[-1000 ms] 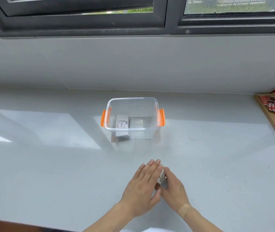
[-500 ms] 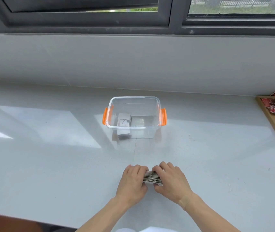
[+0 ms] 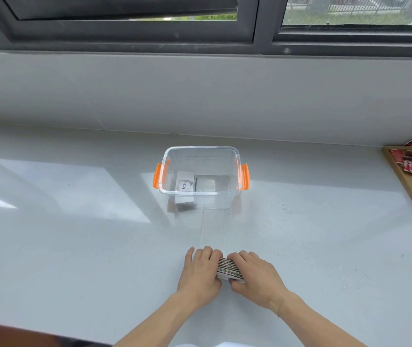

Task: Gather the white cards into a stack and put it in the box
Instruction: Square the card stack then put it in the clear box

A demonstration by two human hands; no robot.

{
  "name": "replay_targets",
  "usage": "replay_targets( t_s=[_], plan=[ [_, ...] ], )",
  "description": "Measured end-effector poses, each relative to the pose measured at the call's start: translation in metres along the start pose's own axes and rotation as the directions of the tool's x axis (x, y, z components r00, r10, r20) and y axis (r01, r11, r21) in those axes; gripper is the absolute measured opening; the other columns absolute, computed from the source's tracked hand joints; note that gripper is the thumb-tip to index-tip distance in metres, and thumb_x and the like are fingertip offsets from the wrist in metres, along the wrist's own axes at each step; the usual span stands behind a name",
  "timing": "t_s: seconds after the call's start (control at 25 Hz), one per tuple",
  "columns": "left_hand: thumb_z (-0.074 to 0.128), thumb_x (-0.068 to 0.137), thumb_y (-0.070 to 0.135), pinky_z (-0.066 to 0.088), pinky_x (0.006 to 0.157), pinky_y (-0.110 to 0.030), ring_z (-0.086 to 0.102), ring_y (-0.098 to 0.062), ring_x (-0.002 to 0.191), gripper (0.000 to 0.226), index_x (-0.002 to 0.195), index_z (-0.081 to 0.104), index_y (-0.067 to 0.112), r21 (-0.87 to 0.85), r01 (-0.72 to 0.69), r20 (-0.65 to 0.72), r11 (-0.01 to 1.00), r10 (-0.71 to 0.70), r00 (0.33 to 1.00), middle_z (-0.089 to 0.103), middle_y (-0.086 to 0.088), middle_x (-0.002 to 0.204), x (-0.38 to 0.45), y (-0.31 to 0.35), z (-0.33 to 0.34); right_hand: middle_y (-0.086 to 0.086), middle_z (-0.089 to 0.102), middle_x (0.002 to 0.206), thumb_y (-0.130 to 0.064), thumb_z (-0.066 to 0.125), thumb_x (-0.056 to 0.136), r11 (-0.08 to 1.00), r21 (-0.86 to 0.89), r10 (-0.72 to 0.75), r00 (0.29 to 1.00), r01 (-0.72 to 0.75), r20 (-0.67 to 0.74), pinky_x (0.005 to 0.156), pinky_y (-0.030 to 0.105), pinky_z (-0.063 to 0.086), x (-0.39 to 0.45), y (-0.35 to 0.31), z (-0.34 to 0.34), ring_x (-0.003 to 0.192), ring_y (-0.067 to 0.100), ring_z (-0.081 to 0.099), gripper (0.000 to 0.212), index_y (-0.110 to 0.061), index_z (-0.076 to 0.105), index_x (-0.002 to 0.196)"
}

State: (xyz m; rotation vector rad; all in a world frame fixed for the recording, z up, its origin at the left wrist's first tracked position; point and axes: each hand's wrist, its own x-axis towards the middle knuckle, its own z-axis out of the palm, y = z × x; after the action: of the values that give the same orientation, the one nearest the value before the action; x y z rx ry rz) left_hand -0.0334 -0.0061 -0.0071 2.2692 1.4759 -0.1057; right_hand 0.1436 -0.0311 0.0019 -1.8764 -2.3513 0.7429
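A stack of white cards (image 3: 229,269) stands on its edge on the grey counter, pressed between my two hands. My left hand (image 3: 201,274) holds the stack's left side and my right hand (image 3: 256,275) holds its right side, fingers curled over the top. Farther back stands a clear plastic box (image 3: 201,196) with orange handles. Inside it, at the left, lies a small pile of white cards (image 3: 185,184); the top one reads "love".
A wooden tray (image 3: 411,189) with several red packets lies at the right edge of the counter. A grey wall and a dark window frame (image 3: 134,33) run along the back. The counter's front edge is near the bottom left.
My left hand lay over the stack a second ago. Both hands have turned, and now they grip the stack by its two sides, squaring it on the counter.
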Motion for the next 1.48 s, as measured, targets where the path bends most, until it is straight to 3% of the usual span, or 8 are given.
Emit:
replay_targets(
  t_s=[0.08, 0.2, 0.32, 0.52, 0.8, 1.04, 1.24, 1.48],
  plan=[
    [0.057, 0.072, 0.023, 0.038, 0.100, -0.034, 0.044, -0.018, 0.112, 0.058, 0.126, 0.039, 0.030, -0.353, 0.091, 0.000, 0.931, -0.098, 0.995, 0.046, 0.006, 0.119, -0.001, 0.000, -0.009, -0.011, 0.059, 0.098, -0.047, 0.052, 0.075, 0.976, 0.191, 0.100, 0.994, -0.108, 0.049, 0.069, 0.033, 0.048, 0.001, -0.003, -0.008, 0.088, 0.014, 0.055, 0.037, -0.035, 0.046, 0.110],
    [0.074, 0.067, 0.031, 0.047, 0.086, -0.028, 0.054, -0.015, 0.107, 0.078, 0.133, 0.032, 0.034, -0.836, 0.303, 0.209, 0.458, -0.245, 0.947, 0.050, 0.000, 0.121, -0.004, 0.001, -0.031, -0.007, 0.068, 0.089, -0.051, 0.064, 0.070, 0.732, 0.622, 0.249, 0.959, -0.277, 0.134, 0.063, 0.033, 0.052, 0.003, -0.008, -0.026, 0.079, 0.015, 0.064, 0.035, -0.034, 0.056, 0.099],
    [0.076, 0.068, 0.042, 0.053, 0.090, -0.037, 0.067, -0.019, 0.102, 0.063, 0.122, 0.051, 0.023, -0.910, 0.385, 0.366, 0.155, -0.138, 0.920, 0.067, -0.006, 0.114, -0.005, 0.001, -0.048, -0.004, 0.071, 0.093, -0.048, 0.076, 0.066, 0.407, 0.864, 0.281, 0.941, -0.295, 0.188, 0.060, 0.031, 0.058, 0.007, -0.017, -0.042, 0.082, 0.012, 0.069, 0.036, -0.031, 0.063, 0.095],
    [0.068, 0.079, 0.026, 0.057, 0.084, -0.043, 0.068, -0.027, 0.102, 0.037, 0.113, 0.060, 0.014, -0.968, 0.247, 0.251, -0.045, -0.123, 0.960, 0.070, -0.012, 0.112, 0.004, 0.004, -0.064, -0.007, 0.072, 0.098, -0.042, 0.075, 0.073, 0.258, 0.948, 0.271, 0.956, -0.185, 0.113, 0.061, 0.032, 0.058, 0.018, -0.032, -0.064, 0.086, 0.015, 0.070, 0.027, -0.033, 0.065, 0.096],
    [0.065, 0.078, 0.023, 0.056, 0.073, -0.031, 0.069, -0.025, 0.094, 0.035, 0.110, 0.060, 0.010, -0.990, 0.138, 0.131, 0.026, -0.184, 0.974, 0.071, -0.014, 0.106, 0.027, -0.002, -0.099, -0.013, 0.070, 0.103, -0.056, 0.066, 0.074, 0.358, 0.930, 0.235, 0.972, -0.085, -0.002, 0.068, 0.034, 0.058, 0.042, -0.039, -0.091, 0.089, 0.019, 0.066, 0.032, -0.041, 0.061, 0.102],
    [0.063, 0.071, 0.021, 0.052, 0.056, -0.022, 0.065, -0.010, 0.059, 0.025, 0.094, 0.062, 0.013, -0.978, 0.154, 0.113, 0.143, -0.262, 0.958, 0.067, 0.002, 0.080, 0.074, -0.030, -0.170, -0.002, 0.053, 0.133, -0.048, 0.046, 0.089, 0.955, 0.295, 0.184, 0.766, 0.008, -0.616, 0.097, 0.036, 0.039, 0.111, -0.009, -0.142, 0.126, 0.018, 0.042, 0.053, -0.020, 0.047, 0.133],
    [0.064, 0.074, 0.027, 0.050, 0.065, -0.031, 0.061, -0.020, 0.067, 0.020, 0.089, 0.064, 0.014, -0.867, 0.340, 0.212, 0.365, -0.348, 0.914, 0.064, -0.005, 0.081, 0.132, -0.054, -0.204, 0.002, 0.017, 0.160, -0.047, 0.041, 0.096, 0.993, 0.098, 0.094, 0.929, -0.063, -0.357, 0.118, 0.043, 0.014, 0.170, 0.016, -0.139, 0.147, 0.018, 0.001, 0.067, -0.016, 0.017, 0.150],
    [0.061, 0.078, 0.033, 0.049, 0.064, -0.028, 0.064, -0.021, 0.071, 0.034, 0.102, 0.066, 0.010, -0.723, 0.479, 0.322, 0.498, -0.370, 0.872, 0.067, -0.007, 0.092, 0.179, -0.058, -0.189, -0.001, 0.001, 0.162, -0.045, 0.036, 0.097, 0.967, 0.251, 0.131, 0.941, -0.051, -0.313, 0.119, 0.047, 0.012, 0.186, 0.021, -0.115, 0.146, 0.016, 0.003, 0.066, -0.019, 0.010, 0.151]
  ],
)
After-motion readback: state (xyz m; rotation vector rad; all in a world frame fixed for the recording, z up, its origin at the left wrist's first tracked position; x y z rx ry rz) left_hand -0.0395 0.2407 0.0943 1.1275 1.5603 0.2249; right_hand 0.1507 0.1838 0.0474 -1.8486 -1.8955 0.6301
